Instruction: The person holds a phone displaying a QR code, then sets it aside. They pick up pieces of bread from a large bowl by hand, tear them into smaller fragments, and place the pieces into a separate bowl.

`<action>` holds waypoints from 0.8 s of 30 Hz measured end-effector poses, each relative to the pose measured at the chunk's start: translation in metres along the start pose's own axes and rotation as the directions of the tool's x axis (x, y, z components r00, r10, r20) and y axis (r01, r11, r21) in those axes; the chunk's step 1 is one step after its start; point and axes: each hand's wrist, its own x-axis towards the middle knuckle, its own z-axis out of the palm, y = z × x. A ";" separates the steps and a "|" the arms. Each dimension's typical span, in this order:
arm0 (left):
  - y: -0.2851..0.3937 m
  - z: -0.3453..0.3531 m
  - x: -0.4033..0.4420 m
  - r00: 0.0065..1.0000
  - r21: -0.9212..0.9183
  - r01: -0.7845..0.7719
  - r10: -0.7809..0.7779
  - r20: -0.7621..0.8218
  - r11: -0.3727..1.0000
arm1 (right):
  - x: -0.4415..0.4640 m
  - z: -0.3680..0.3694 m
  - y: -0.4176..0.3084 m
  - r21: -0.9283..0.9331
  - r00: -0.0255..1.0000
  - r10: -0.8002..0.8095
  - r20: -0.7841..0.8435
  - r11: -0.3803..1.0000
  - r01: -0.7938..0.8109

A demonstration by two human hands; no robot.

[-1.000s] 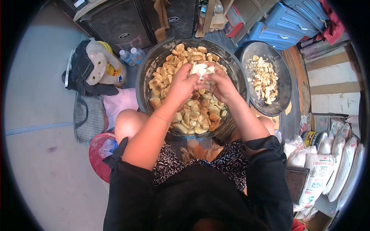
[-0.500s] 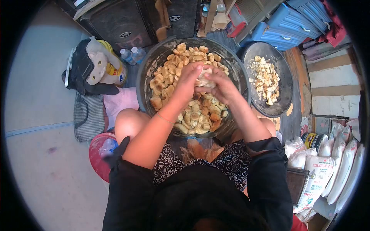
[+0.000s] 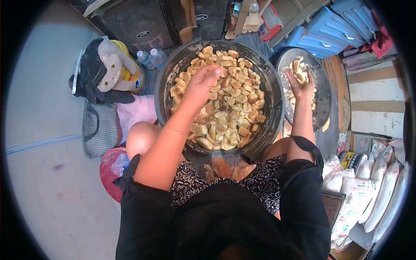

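A large black tub (image 3: 161, 82) stands between my knees, filled with golden-brown, bread-like pieces (image 3: 234, 104). My left hand (image 3: 203, 82) is over the far middle of the tub, fingers curled and thumb against them, apparently on a brownish bread piece (image 3: 224, 72); the fingers partly hide it. To the right, my right hand (image 3: 302, 88) is above a smaller black basin (image 3: 321, 104). Its thumb and fingers cup pale, torn bread (image 3: 298, 68). More pale bits lie in that basin, partly covered by the hand.
Two clear bottles (image 3: 157, 57) stand behind the tub on the left, beside a yellow container (image 3: 135, 78) and a plush cat-faced item (image 3: 109, 69). A red bucket (image 3: 108, 182) is by my left leg. White flour sacks (image 3: 353, 203) stack up at right.
My hands have parted from around a pale piece above the tub. The right has swung right to the smaller basin with torn bread; the left has shifted slightly left over the tub.
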 end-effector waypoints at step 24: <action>0.017 -0.022 -0.008 0.966 0.004 -0.136 0.133 -0.220 0.991 | 0.042 -0.017 0.325 -0.611 0.719 0.268 0.641 -0.387 0.690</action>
